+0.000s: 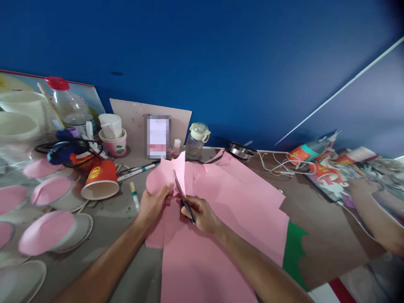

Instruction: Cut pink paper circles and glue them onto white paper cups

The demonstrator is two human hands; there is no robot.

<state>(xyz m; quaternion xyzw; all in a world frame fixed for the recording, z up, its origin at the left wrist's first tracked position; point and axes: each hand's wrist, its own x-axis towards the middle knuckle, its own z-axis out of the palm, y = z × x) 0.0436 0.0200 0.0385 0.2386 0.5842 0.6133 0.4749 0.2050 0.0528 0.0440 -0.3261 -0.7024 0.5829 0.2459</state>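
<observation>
My left hand [153, 203] is closed on the left part of a pink paper sheet [227, 210] and lifts its corner off the table. In my right hand [202, 214] is a pair of dark scissors [181, 191], fingers closed round the handles. The blades point up and away, set into the raised pink paper between my two hands. More pink sheets lie spread under and to the right of my hands, over a green sheet [293, 248].
Paper bowls with pink paper discs [47, 231] lie at the left. A tipped red paper cup [100, 180], markers [135, 170], a plastic bottle [67, 105] and a small jar [196, 141] stand behind. Another person's arm [375, 210] rests at the right by red cups and cables.
</observation>
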